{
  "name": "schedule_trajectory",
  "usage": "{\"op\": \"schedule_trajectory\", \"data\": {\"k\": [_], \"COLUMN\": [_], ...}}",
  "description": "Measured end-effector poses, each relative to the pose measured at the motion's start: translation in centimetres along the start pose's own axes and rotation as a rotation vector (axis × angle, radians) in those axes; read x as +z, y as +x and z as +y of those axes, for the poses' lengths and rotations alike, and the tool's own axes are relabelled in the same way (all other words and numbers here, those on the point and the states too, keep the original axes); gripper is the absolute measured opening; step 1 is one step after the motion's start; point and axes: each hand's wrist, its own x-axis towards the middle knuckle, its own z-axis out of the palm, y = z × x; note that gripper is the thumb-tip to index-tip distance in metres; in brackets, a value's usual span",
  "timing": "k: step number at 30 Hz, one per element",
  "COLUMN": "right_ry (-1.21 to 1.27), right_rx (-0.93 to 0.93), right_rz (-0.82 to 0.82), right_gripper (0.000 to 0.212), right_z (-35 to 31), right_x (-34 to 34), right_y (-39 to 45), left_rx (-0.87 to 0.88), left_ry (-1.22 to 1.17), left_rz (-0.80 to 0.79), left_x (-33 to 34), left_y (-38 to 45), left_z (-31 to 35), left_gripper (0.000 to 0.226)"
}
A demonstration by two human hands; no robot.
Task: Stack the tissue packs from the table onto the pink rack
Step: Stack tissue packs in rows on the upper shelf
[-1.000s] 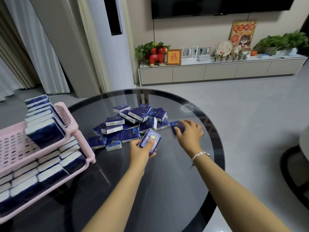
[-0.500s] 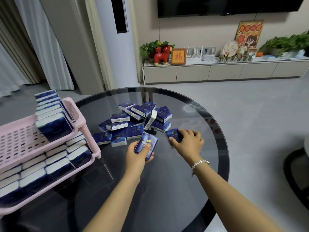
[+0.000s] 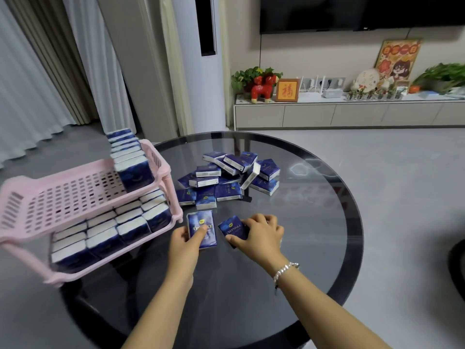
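Left hand (image 3: 185, 238) grips one tissue pack (image 3: 201, 229), thumb on top; right hand (image 3: 259, 235), palm down, clasps another pack (image 3: 232, 229) near the pink rack (image 3: 75, 187).

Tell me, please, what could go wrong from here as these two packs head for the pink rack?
1. The row of packs on the pink rack's top tier stands on edge at the right end; sliding another in could tip it over.
2. The left hand and right hand each hold a pack; loading both at once may fumble one.
3. The pile lies loose and overlapping, with one pack propped up; a brush could slide packs across the glass table.
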Motion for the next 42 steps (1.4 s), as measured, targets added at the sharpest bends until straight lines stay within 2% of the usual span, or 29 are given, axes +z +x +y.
{"op": "schedule_trajectory", "data": {"k": [6,9,12,17,20,23,27,30,32,34,35,36,39,42], "right_ry": [-0.153,-0.051,0.138,0.487,0.616,0.679,0.609,0.624,0.424,0.181,0.124,0.111,0.150,0.263], "right_rx": [-0.026,-0.036,0.003,0.079,0.038,-0.019,-0.109,-0.069,0.007,0.131,0.162,0.177,0.177,0.176], "right_rz": [-0.214,-0.251,-0.148,0.190,0.182,0.140,0.196,0.210,0.207,0.083,0.023,-0.016,-0.060,-0.050], "right_gripper": [0.059,0.051,0.046,0.026,0.035,0.044,0.029,0.035,0.020,0.030,0.027,0.018,0.033,0.029], "right_z": [-2.6,-3.2,-3.0,-3.1,-3.6,-4.0,-4.2,-3.5,-2.2,-0.8,-0.1,0.3,1.1,1.1], "right_x": [-0.6,-0.6,-0.4,0.0,0.9,2.1,2.4,1.3,0.2,-0.9,-1.3,-1.5,-1.3,-1.3], "right_y": [0.2,0.1,-0.5,-1.6,-2.2,-2.3,-3.0,-2.9,-2.3,-2.1,-2.1,-2.3,-2.4,-2.4], "left_rx": [-0.014,0.016,0.033,0.029,-0.004,-0.011,0.037,0.016,0.003,0.002,0.003,0.003,0.011,0.031], "left_ry": [-0.083,-0.100,-0.140,-0.145,-0.196,-0.200,-0.137,-0.129,-0.129,-0.115,-0.106,-0.101,-0.104,-0.088], "left_rz": [-0.022,-0.026,0.009,-0.002,-0.087,-0.178,-0.250,-0.220,-0.197,-0.188,-0.186,-0.184,-0.181,-0.166], "left_x": [-2.4,-2.7,-3.3,-3.1,-2.5,-2.3,-2.4,-2.5,-2.6,-2.6,-2.6,-2.6,-2.5,-2.6], "left_y": [-1.1,-1.7,-1.5,-1.4,-1.7,-2.1,-2.3,-2.1,-1.9,-1.8,-1.8,-1.8,-2.0,-2.2], "left_z": [-0.2,-0.3,0.1,0.5,0.6,0.7,0.6,0.4,0.4,0.4,0.4,0.3,0.4,0.6], "left_gripper": [0.025,0.028,0.025,0.013,0.013,0.026,0.028,0.030,0.030,0.029,0.029,0.028,0.026,0.027]}}
